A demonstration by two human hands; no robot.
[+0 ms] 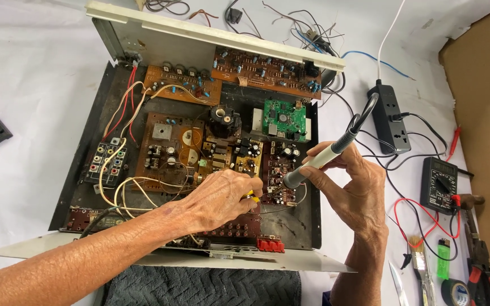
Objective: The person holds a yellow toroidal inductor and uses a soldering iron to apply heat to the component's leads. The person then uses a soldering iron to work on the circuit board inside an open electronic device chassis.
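Overhead view onto an opened amplifier chassis [86, 164] lying on a white sheet [29, 85], lid off, boards exposed. Inside: brown circuit boards [171, 144] packed with capacitors and coils, one small green board [284, 119] toward the upper right, bundles of white, yellow and red wires [121, 116] looping along the left side near a block of coloured sockets [108, 158].

Right hand [358, 190] wrapped around a soldering iron [319, 161], grey and white handle gripped pen-style, black cord rising from its upper end, tip angled down-left onto a dark board [279, 167] near the chassis centre-right. Left hand [219, 198] reaching in from the lower left, forearm crossing the front panel [290, 260], fingers pinched together on something small and yellow [252, 196], possibly a tool handle or wire, too hidden to tell. Both hands close together, nearly meeting over the same spot on the board.

To the right, on the sheet: black power strip [389, 122] with a white cable and a black plug in it, black multimeter [439, 184] with red and black leads, brush [418, 255], green lighter [443, 258], roll of black tape [455, 292], red-handled pliers [480, 272]. Brown cardboard [483, 85] along the far right edge. Loose wires [307, 28] scattered beyond the chassis at the top. Dark knitted cloth [199, 286] at the bottom edge, under the front panel.
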